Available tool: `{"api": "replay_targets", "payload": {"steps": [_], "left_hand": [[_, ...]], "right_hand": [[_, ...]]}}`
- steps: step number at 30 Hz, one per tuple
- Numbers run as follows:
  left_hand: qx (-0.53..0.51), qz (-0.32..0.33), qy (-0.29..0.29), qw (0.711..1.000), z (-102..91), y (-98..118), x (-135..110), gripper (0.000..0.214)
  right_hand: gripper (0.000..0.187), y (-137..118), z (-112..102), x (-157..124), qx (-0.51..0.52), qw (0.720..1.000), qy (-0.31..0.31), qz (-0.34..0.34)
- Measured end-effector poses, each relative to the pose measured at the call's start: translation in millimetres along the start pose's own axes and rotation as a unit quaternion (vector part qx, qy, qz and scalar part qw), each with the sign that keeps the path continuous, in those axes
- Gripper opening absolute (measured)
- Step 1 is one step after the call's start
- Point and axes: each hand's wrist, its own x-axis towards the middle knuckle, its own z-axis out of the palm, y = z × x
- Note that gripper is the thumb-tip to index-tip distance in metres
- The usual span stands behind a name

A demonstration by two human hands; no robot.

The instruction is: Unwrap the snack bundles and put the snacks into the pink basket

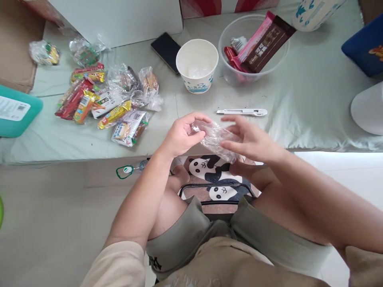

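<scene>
**Thin clear wrapper in the left hand, over the front edge of the desk**

The crinkled wrapper is between both hands, with a slim white cutter just beyond it and a paper cup farther back. The left grip pinches one end between thumb and fingers; the right hand has its grip relaxed, thumb and fingers parted (whether their tips touch the plastic, I cannot tell). The wrapper should prove very light, limp and rather slippery, crumpling under a push and tearing if yanked. The gathered left end looks the surest hold; a gentle pinch at the opposite edge would steady it.
</scene>
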Motion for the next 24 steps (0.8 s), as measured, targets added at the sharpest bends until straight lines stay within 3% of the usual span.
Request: {"api": "replay_targets", "payload": {"steps": [1, 3, 6, 7, 9, 12, 16, 19, 21, 22, 24], "left_hand": [[0.031, 0.009, 0.009, 0.999, 0.8, 1, -1, 0.03], [0.126, 0.056, 0.08, 0.987, 4.6, 2, -3, 0.035], [0.267, 0.179, 0.214, 0.922, 16.3, 9, -10, 0.029], [0.295, 0.213, 0.23, 0.903, 21.2, 11, -13, 0.023], [0.331, 0.231, 0.209, 0.891, 30.2, 17, -17, 0.014], [0.322, 0.154, 0.127, 0.925, 36.4, 20, -18, 0.026], [0.159, 0.041, 0.036, 0.986, 31.5, 13, -11, 0.037], [0.047, -0.001, 0.068, 0.997, 26.5, 6, -4, 0.033], [0.0, -0.013, 0.095, 0.995, 23.3, 4, 1, 0.03], [-0.021, -0.013, 0.105, 0.994, 21.7, 4, 3, 0.029], [-0.07, -0.004, 0.121, 0.99, 18.4, 3, 8, 0.029]], "right_hand": [[0.034, -3, 1, 0, -0.03, 0.998, -0.042, 0.036], [0.014, -8, 2, -1, -0.09, 0.988, -0.089, 0.083], [0.013, -10, 5, -1, -0.109, 0.986, -0.08, 0.093], [0.014, -10, 5, -1, -0.103, 0.989, -0.07, 0.083], [0.017, -8, 6, 0, -0.076, 0.995, -0.052, 0.038], [0.012, -4, 7, 2, -0.036, 0.997, -0.037, -0.056], [0.016, 5, 10, 5, -0.025, 0.988, -0.014, -0.15], [0.016, 17, 12, 14, -0.06, 0.978, 0.119, -0.16], [0.037, 23, 13, 24, -0.068, 0.961, 0.214, -0.162], [0.047, 25, 14, 29, -0.052, 0.959, 0.225, -0.164], [0.05, 25, 16, 40, 0.018, 0.972, 0.173, -0.161]]}}
